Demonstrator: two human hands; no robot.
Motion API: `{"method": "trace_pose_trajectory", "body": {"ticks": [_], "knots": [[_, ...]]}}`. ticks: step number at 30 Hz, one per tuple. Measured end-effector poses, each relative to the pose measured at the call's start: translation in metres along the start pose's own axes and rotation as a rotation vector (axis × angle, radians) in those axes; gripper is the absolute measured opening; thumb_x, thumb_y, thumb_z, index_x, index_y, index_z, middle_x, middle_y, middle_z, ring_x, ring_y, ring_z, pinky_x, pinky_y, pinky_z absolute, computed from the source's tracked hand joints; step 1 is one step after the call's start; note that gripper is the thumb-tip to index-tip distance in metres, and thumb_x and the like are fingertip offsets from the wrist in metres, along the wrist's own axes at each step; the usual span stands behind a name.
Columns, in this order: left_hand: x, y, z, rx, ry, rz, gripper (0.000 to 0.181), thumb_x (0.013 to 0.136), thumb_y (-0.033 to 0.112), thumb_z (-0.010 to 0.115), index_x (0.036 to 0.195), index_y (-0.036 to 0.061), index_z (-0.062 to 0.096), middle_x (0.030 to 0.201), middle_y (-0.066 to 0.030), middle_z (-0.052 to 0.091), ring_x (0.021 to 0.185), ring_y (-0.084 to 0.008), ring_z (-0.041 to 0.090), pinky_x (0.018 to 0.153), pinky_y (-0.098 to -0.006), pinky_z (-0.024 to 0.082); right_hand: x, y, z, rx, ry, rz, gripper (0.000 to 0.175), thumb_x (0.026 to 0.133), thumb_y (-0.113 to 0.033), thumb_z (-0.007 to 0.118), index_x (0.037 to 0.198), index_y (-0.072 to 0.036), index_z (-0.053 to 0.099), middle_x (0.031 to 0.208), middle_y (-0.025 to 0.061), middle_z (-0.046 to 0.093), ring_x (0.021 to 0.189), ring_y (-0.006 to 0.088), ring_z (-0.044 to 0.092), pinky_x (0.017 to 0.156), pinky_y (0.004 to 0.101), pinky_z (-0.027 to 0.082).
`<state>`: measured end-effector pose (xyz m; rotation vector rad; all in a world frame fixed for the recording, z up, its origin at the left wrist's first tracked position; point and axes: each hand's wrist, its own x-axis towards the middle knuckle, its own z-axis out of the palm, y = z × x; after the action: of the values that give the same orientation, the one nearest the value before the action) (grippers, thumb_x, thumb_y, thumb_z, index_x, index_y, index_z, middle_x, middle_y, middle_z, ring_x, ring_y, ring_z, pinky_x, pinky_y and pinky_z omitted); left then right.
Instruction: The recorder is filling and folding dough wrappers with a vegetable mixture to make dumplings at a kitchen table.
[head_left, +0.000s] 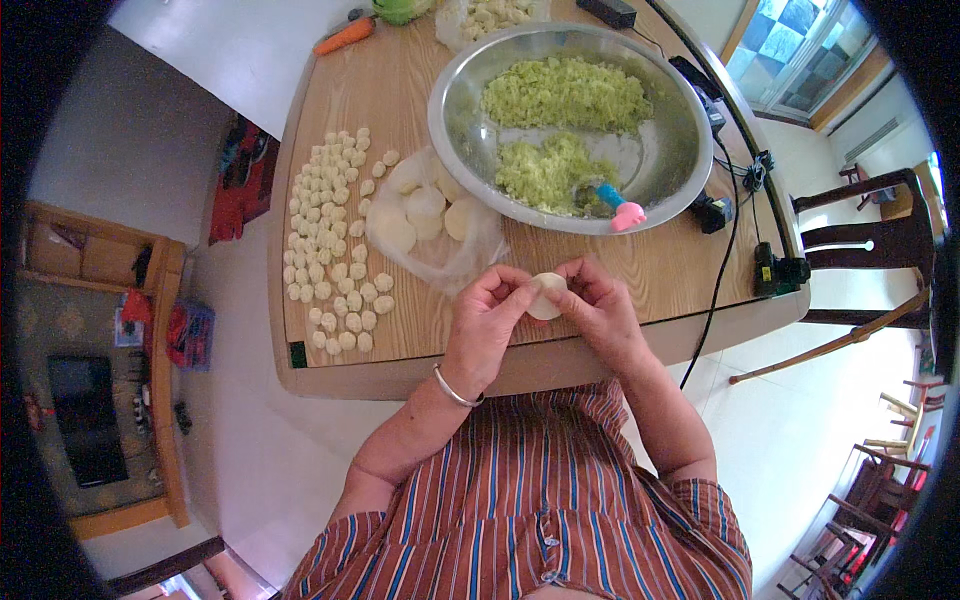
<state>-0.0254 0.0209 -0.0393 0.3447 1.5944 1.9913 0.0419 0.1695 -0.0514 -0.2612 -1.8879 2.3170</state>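
Observation:
A thin round dough wrapper (548, 302) is pinched between my left hand (491, 315) and my right hand (600, 307), just over the table's near edge. Behind my hands stands a wide steel basin (448, 150) with two heaps of shredded green filling (566, 94). A spoon with a blue and pink handle (619, 206) leans on the basin's near rim, its bowl in the nearer heap. Left of the basin, a clear plastic bag (472, 262) holds several round wrappers (427, 202). Many small pieces of dough (322, 202) lie in rows on the left of the wooden table (405, 315).
At the far edge are a carrot (345, 36), a green vegetable (401, 7) and another bag of dough pieces (495, 16). Black cables and adapters (712, 210) run along the right side, one cable hanging over the near edge. A dark wooden chair (855, 240) stands at the right.

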Motion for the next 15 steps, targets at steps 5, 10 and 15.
{"method": "trace_pose_trajectory", "body": {"ticks": [5, 10, 15], "knots": [[-0.002, -0.002, 0.001, -0.122, 0.029, 0.033, 0.012, 0.09, 0.011, 0.06, 0.096, 0.0013, 0.058, 0.086, -0.0043, 0.063, 0.077, -0.0096, 0.06, 0.071, -0.0227, 0.051, -0.002, 0.0, -0.004, -0.04, -0.026, -0.025, 0.014, 0.091, -0.014, 0.06, 0.096, -0.002, 0.055, 0.087, -0.001, 0.058, 0.081, 0.0059, 0.053, 0.071, 0.0207, 0.043], [-0.002, 0.009, 0.003, -0.068, -0.014, 0.022, 0.013, 0.091, 0.012, 0.06, 0.098, 0.0014, 0.059, 0.087, -0.0029, 0.063, 0.079, -0.0081, 0.059, 0.07, -0.0213, 0.05, -0.004, 0.0, -0.007, 0.012, -0.067, -0.021, 0.013, 0.091, -0.013, 0.059, 0.094, -0.002, 0.055, 0.087, -0.0007, 0.058, 0.081, 0.0059, 0.053, 0.072, 0.0205, 0.043], [0.0, 0.004, -0.001, -0.007, -0.024, 0.059, 0.012, 0.091, 0.013, 0.06, 0.095, 0.0016, 0.06, 0.085, -0.0008, 0.063, 0.078, -0.0059, 0.058, 0.069, -0.0198, 0.048, -0.004, -0.001, -0.007, -0.017, -0.103, -0.051, 0.011, 0.092, -0.012, 0.059, 0.095, -0.002, 0.055, 0.088, -0.0009, 0.058, 0.083, 0.0063, 0.054, 0.073, 0.0209, 0.044]]}}
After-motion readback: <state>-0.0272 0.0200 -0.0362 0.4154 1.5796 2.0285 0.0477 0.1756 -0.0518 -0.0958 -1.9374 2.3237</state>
